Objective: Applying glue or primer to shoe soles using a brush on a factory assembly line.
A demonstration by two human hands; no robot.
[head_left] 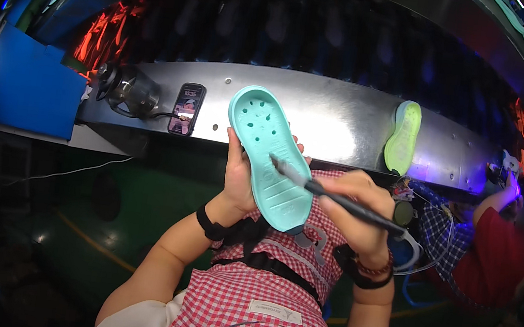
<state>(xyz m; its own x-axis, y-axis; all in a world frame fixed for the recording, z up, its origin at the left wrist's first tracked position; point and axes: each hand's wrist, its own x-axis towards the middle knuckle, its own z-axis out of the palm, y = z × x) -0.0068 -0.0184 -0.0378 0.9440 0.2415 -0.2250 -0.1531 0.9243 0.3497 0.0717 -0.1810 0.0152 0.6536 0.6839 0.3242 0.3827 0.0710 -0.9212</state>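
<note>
My left hand [239, 175] holds a teal foam clog [268, 151] upright from behind, toe up, its perforated inner side facing me. My right hand [356, 208] grips a dark pen-like tool [330, 195] whose tip touches the clog's footbed near the middle. Both wrists wear dark bands, and I wear a red-and-white checked apron.
A metal ledge [339, 117] runs across in front. On it lie a phone [187, 108] with a lit screen, a glass jar [130, 90] and a lime-green clog [404, 136]. A blue bin [29, 89] stands at left. Another person in a red sleeve [493, 251] works at right.
</note>
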